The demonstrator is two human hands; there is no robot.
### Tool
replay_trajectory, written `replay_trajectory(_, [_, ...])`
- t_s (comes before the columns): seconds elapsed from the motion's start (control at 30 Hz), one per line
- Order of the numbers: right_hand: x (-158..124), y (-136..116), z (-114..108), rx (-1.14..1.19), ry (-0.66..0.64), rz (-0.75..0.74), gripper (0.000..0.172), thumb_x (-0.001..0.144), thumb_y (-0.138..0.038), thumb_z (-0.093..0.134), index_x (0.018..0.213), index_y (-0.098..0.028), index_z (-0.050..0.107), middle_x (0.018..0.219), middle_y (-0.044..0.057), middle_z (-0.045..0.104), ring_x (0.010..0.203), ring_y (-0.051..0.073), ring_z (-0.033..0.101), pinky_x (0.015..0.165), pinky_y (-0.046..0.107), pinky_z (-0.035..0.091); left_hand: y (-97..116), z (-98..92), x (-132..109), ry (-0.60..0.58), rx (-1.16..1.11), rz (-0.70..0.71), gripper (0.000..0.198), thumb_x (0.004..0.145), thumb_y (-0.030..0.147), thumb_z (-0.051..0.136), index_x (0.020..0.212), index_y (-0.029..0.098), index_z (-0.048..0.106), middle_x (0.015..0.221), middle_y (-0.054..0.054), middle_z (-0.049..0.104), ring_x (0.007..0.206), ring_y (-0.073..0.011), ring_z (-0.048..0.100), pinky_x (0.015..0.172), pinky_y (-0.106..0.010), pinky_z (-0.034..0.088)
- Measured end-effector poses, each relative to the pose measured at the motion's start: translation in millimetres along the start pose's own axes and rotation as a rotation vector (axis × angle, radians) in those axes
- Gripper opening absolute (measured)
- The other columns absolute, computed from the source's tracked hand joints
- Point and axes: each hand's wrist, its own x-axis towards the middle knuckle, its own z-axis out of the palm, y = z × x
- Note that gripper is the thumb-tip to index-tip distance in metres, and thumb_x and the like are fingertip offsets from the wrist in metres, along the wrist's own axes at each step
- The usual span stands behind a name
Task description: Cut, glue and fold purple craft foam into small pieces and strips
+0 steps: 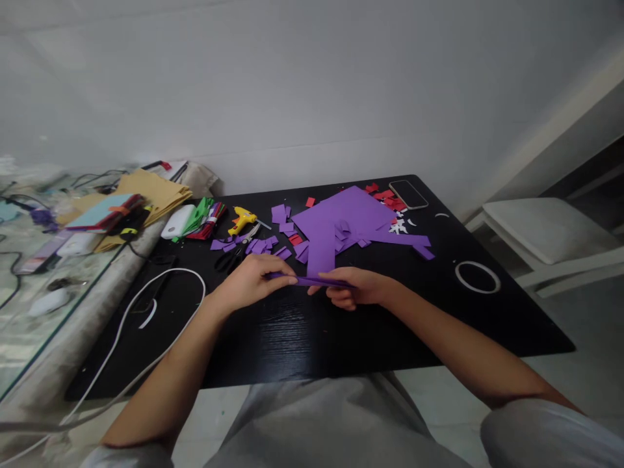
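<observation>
Between my two hands is a narrow purple paper strip [309,281], held edge-on above the black table. My left hand [258,278] pinches its left end between thumb and fingers. The right end sits in my right hand [351,287], thumb on top and fingers curled below. Just behind the strip, a wider purple paper band [321,250] runs back toward large purple sheets [353,211]; whether it joins the strip I cannot tell. Small cut purple pieces [260,246] lie beyond my left hand, near black-handled scissors [236,253] and a yellow glue gun [241,220].
On the black table [302,344] are red scraps [390,198], white scraps [400,225], a phone [408,194] and a white ring [478,277]. A white cable [146,284] loops at left. Green paper strips [197,216] lie near a glass-topped table [29,325]. A white chair [536,224] stands right.
</observation>
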Motion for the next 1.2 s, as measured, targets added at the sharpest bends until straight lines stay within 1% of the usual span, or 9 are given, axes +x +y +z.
replay_trajectory(0.07, [-1, -3, 5, -0.184, 0.185, -0.109, 0.042, 0.104, -0.043, 0.045, 0.116, -0.012, 0.07, 0.072, 0.004, 0.069, 0.059, 0.012, 0.062, 0.056, 0.022, 0.051, 4, 0.1, -3, -0.009, -0.007, -0.04, 0.02, 0.093, 0.038, 0.064, 0.091, 0.022, 0.077, 0.087, -0.004, 0.076, 0.079, -0.0173, 0.069, 0.078, -0.028, 0.051])
replay_trajectory(0.13, [-4, -6, 12, -0.372, 0.338, -0.27, 0.04, 0.102, -0.045, 0.05, 0.115, -0.015, 0.072, 0.094, 0.008, 0.075, 0.083, 0.016, 0.069, 0.075, 0.027, 0.054, 5, 2.6, -8, -0.008, -0.021, -0.094, 0.023, 0.093, 0.04, 0.063, 0.091, 0.022, 0.076, 0.085, -0.003, 0.075, 0.076, -0.0167, 0.067, 0.073, -0.026, 0.05])
replay_trajectory(0.2, [-9, -10, 20, -0.536, 0.359, -0.399, 0.037, 0.098, -0.045, 0.056, 0.112, -0.016, 0.074, 0.102, 0.008, 0.076, 0.095, 0.02, 0.071, 0.087, 0.032, 0.054, 6, 7.2, -12, -0.003, -0.04, -0.134, 0.023, 0.093, 0.041, 0.063, 0.091, 0.022, 0.076, 0.083, -0.003, 0.075, 0.074, -0.0168, 0.067, 0.07, -0.026, 0.049])
replay_trajectory(0.3, [-20, -15, 34, -0.84, 0.346, -0.504, 0.025, 0.089, -0.037, 0.071, 0.105, -0.019, 0.077, 0.097, 0.005, 0.078, 0.091, 0.022, 0.072, 0.084, 0.033, 0.054, 9, 14.9, -17, 0.004, -0.06, -0.122, 0.022, 0.094, 0.04, 0.063, 0.094, 0.022, 0.075, 0.087, -0.003, 0.075, 0.077, -0.0166, 0.068, 0.072, -0.025, 0.05])
replay_trajectory(0.43, [-28, -12, 44, -1.114, 0.432, -0.6, 0.013, 0.092, -0.023, 0.067, 0.097, -0.021, 0.078, 0.091, 0.004, 0.078, 0.081, 0.021, 0.072, 0.079, 0.033, 0.054, 12, 23.6, -22, 0.036, 0.0, -0.023, 0.02, 0.097, 0.034, 0.059, 0.101, 0.022, 0.074, 0.097, -0.004, 0.076, 0.087, -0.0174, 0.07, 0.081, -0.028, 0.053])
replay_trajectory(0.57, [-23, 16, 45, -1.281, 0.552, -0.824, 0.018, 0.097, -0.019, 0.058, 0.098, -0.02, 0.076, 0.103, 0.009, 0.076, 0.099, 0.025, 0.069, 0.093, 0.042, 0.053, 10, 39.8, -36, 0.152, 0.182, 0.126, 0.022, 0.1, 0.026, 0.054, 0.111, 0.023, 0.073, 0.106, -0.007, 0.075, 0.1, -0.0204, 0.069, 0.092, -0.036, 0.053])
replay_trajectory(0.63, [-21, 36, 44, -1.353, 0.545, -0.892, 0.022, 0.1, -0.017, 0.053, 0.098, -0.018, 0.075, 0.103, 0.011, 0.074, 0.098, 0.024, 0.068, 0.091, 0.042, 0.055, 8, 53.0, -47, 0.194, 0.275, 0.175, 0.023, 0.099, 0.023, 0.054, 0.113, 0.024, 0.072, 0.106, -0.007, 0.075, 0.1, -0.0204, 0.069, 0.09, -0.037, 0.054])
replay_trajectory(0.87, [-19, 82, 41, -1.52, 0.513, -0.908, 0.023, 0.101, -0.011, 0.049, 0.099, -0.015, 0.072, 0.098, 0.01, 0.071, 0.092, 0.022, 0.064, 0.084, 0.04, 0.057, 7, 96.4, -77, 0.17, 0.358, 0.194, 0.024, 0.097, 0.015, 0.055, 0.115, 0.021, 0.07, 0.108, -0.007, 0.075, 0.101, -0.0213, 0.069, 0.089, -0.038, 0.056])
replay_trajectory(1.2, [-20, 96, 47, -1.544, 0.598, -0.917, 0.023, 0.099, -0.009, 0.049, 0.106, -0.014, 0.071, 0.106, 0.011, 0.071, 0.102, 0.025, 0.063, 0.093, 0.044, 0.056, 19, 111.2, -92, 0.169, 0.337, 0.046, 0.034, 0.095, 0.014, 0.056, 0.128, 0.018, 0.065, 0.123, -0.011, 0.07, 0.116, -0.0268, 0.064, 0.1, -0.047, 0.052])
